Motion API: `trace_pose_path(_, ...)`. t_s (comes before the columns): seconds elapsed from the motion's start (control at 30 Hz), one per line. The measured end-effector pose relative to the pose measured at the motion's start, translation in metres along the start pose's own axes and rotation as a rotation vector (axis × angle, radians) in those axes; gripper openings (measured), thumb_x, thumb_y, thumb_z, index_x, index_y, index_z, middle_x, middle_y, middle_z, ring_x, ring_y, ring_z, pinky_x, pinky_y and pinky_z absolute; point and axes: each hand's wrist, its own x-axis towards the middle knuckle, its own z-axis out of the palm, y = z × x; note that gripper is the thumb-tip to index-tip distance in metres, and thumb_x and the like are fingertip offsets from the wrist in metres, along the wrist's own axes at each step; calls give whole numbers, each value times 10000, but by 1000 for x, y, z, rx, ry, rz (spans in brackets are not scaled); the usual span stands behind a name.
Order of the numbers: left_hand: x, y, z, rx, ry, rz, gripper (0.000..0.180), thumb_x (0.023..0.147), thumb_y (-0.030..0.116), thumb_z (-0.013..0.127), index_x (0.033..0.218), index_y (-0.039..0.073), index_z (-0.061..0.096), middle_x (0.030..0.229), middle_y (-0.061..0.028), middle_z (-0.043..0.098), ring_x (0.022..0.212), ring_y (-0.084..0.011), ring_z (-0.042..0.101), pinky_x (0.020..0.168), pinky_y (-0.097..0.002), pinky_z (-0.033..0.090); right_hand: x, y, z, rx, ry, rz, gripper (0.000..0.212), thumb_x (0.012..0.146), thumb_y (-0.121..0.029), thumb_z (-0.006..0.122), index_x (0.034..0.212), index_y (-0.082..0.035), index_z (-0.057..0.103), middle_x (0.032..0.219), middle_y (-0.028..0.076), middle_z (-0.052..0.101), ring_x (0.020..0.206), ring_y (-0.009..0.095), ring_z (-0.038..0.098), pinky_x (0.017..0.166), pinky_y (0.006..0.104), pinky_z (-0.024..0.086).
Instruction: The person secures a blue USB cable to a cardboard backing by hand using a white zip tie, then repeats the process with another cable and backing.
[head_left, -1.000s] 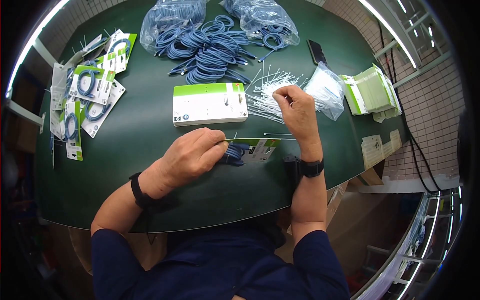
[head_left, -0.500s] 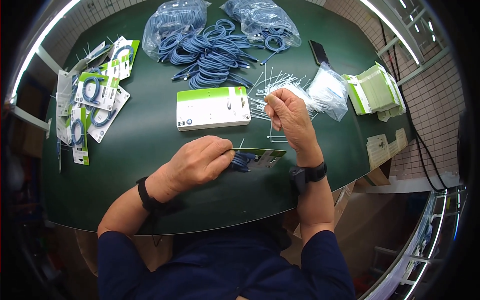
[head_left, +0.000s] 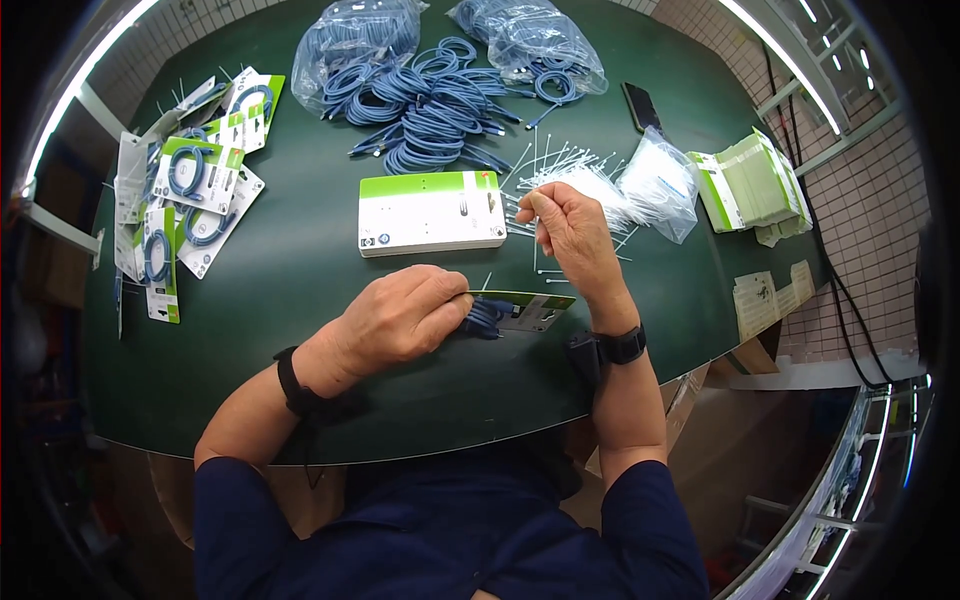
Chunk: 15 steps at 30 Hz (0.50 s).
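My left hand is closed on the near edge of a green-and-white backing card, tilted above the table. A coiled blue cable lies against that card, partly hidden by my fingers. A thin white tie end sticks up from the card's top edge. Over the near side of a loose pile of white cable ties, my right hand is pinched, thumb against fingers. Whatever it may hold is too fine to make out. Left of it lies a stack of flat cards.
Cards with cables attached are heaped at the left. Loose blue cables lie at the back, beside two clear bags of cables. On the right are a bag of ties, a phone and more cards.
My right hand has shifted slightly left, and its fingers have tilted toward the tie pile. The left hand still grips the card, nearly unmoved. The whole view has shifted a little.
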Motion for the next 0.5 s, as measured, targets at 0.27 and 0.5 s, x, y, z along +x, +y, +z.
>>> trace_pose_path(0.27, 3, -4, -3, -41, -21, -4, 247, 763, -15, 758, 1002, -32, 697, 995, -143, 674, 859, -297, 712, 727, -373, 609, 8, 7, -8, 271, -1, 87, 184, 1042, -145, 669, 1078, 28, 723, 903, 38, 722, 737, 56, 634, 621, 173, 488)
trace_pose_path(0.5, 3, -2, 6, -45, -8, -28, 306, 725, -16, 780, 1019, -34, 698, 1004, -153, 678, 862, -309, 712, 715, -382, 604, 8, 19, -2, 494, -38, 193, 178, 1016, -162, 718, 1100, -6, 696, 929, 52, 730, 811, 92, 713, 653, 169, 552)
